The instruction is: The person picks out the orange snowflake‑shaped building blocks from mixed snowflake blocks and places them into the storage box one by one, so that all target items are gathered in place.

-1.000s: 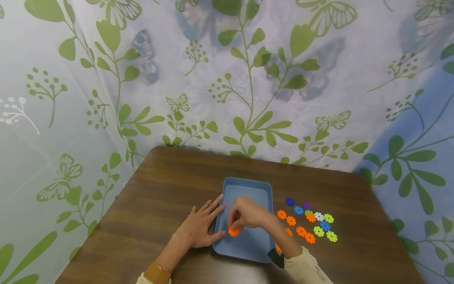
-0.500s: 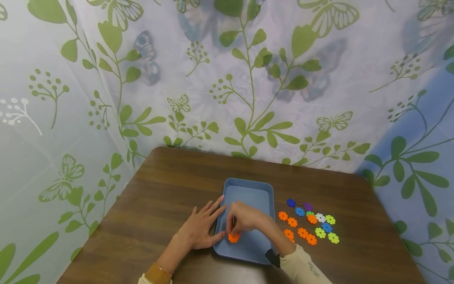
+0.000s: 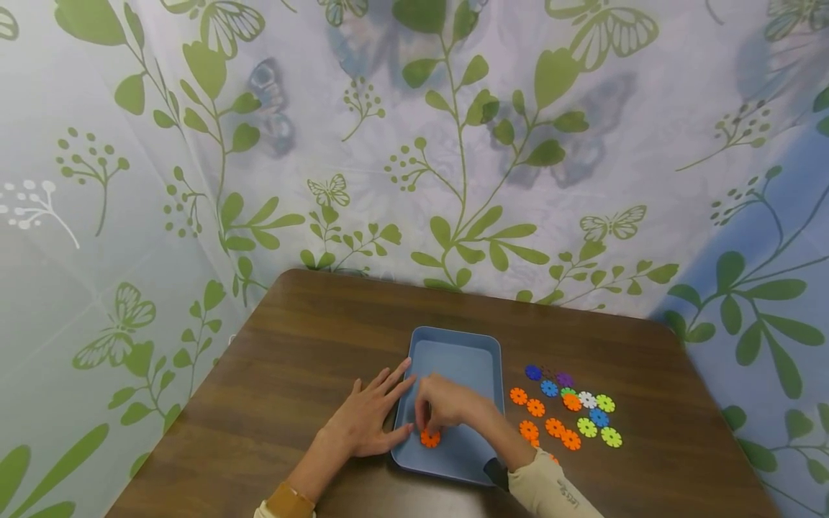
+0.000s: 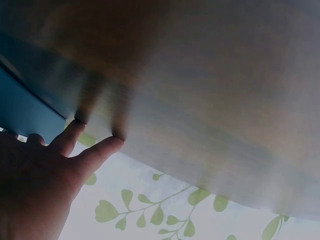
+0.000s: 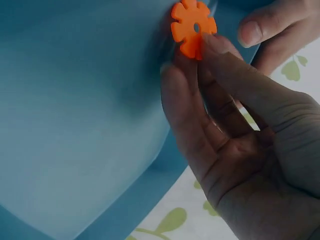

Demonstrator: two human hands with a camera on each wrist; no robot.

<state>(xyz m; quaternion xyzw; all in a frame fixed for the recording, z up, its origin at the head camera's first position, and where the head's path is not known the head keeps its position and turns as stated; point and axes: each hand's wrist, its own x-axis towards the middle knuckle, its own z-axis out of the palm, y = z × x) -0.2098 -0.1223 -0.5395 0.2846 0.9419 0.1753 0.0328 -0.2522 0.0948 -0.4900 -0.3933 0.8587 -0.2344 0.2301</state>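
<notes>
An orange notched plastic disc (image 3: 430, 438), flower-shaped with a small hole in its middle, is low in the left part of the blue tray (image 3: 456, 354). Thumb and fingers of my right hand (image 3: 448, 401) pinch it by its edge; the right wrist view has the disc (image 5: 184, 24) close over the tray floor. My left hand (image 3: 368, 419) lies with spread fingers at the tray's left side, fingertips over the rim and thumb near the disc. In the left wrist view, two straight fingers of the left hand (image 4: 42, 167) touch the table beside the tray (image 4: 25, 102).
Right of the tray, several loose discs lie on the brown wooden table (image 3: 311, 338): orange discs (image 3: 555, 427), yellow-green discs (image 3: 611, 437), blue discs (image 3: 549, 388), a white disc (image 3: 587, 399) and a purple disc (image 3: 565, 379). A leaf-patterned curtain (image 3: 388, 180) hangs behind the table.
My right hand has shifted slightly toward the tray's near end with the orange disc, which now shows more of its face. The left hand has stayed in place.
</notes>
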